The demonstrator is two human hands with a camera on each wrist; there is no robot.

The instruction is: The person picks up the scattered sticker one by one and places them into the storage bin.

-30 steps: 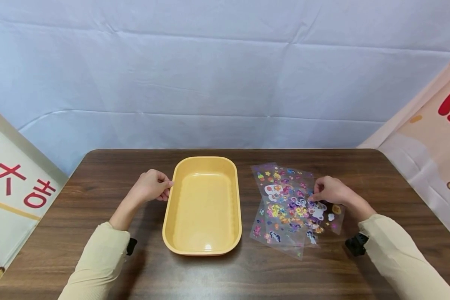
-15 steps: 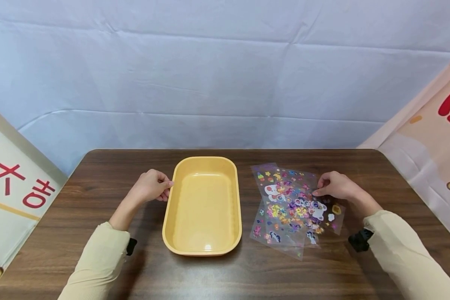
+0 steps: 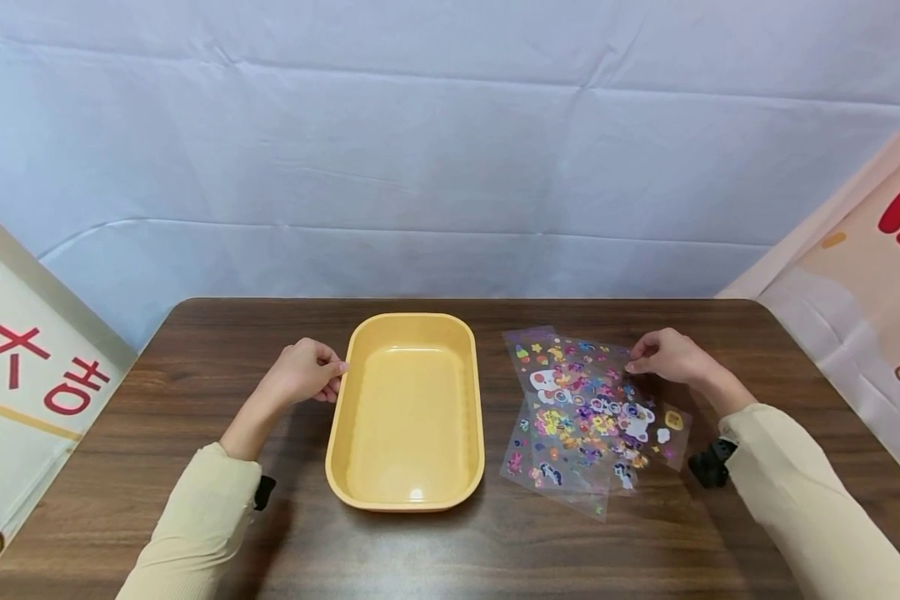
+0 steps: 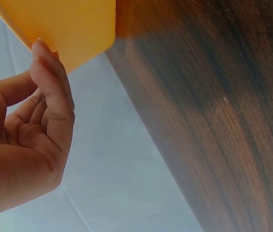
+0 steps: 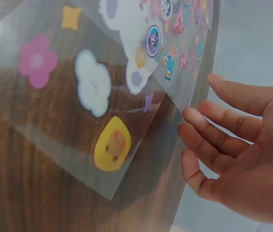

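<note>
In the head view, the left hand (image 3: 306, 372) pinches the long left rim of the yellow tray (image 3: 412, 417), whose long axis runs away from the person. The clear sticker sheets (image 3: 570, 433) lie right of the tray on the tabletop (image 3: 420, 560), overlapping at mixed angles, so they share no single long axis. The right hand (image 3: 673, 362) is much the nearer to them, at their far right edge, the pile spreading leftward and toward the person.

In the left wrist view, forefinger and thumb meet at the tray's edge, the thumb tip hidden.

In the right wrist view, thumb and fingers stand apart beside a sheet's edge; whether they touch it cannot be told.
</note>
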